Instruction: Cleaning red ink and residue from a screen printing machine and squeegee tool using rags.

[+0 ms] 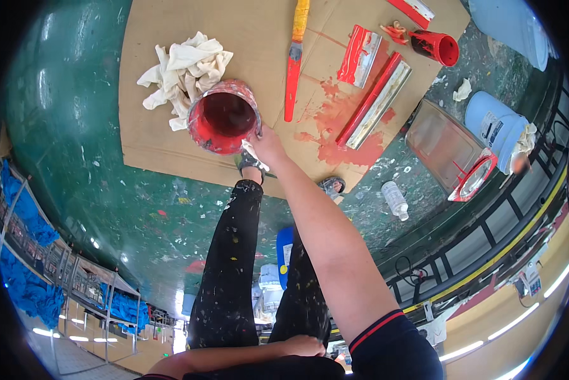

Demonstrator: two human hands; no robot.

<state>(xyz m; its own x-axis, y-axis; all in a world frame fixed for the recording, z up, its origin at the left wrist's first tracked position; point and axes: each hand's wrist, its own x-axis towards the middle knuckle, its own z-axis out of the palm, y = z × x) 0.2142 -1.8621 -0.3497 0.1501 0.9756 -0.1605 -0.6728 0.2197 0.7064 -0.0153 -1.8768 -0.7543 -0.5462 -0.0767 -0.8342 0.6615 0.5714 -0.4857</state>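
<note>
My right hand point(268, 146) grips the rim of a round paint bucket point(223, 118), which is tilted so its open mouth faces me. Red paint coats its inside, and smears cover the outer wall. A scrap of white cloth point(254, 154) is pinched in the same hand. Just behind the bucket lies a heap of crumpled white rags point(184, 71) on a flattened cardboard sheet point(156, 137). My left hand point(306, 346) rests low against my body near my thigh; its fingers are mostly hidden, and nothing shows in it.
A long spatula point(294, 61) with a red blade lies on the cardboard. Red-smeared metal bars point(375, 102) and a toppled red cup point(436, 47) lie right of it. Beyond the edge are a plastic bottle point(394, 199), a metal container point(446, 142) and a light-blue bucket point(493, 126).
</note>
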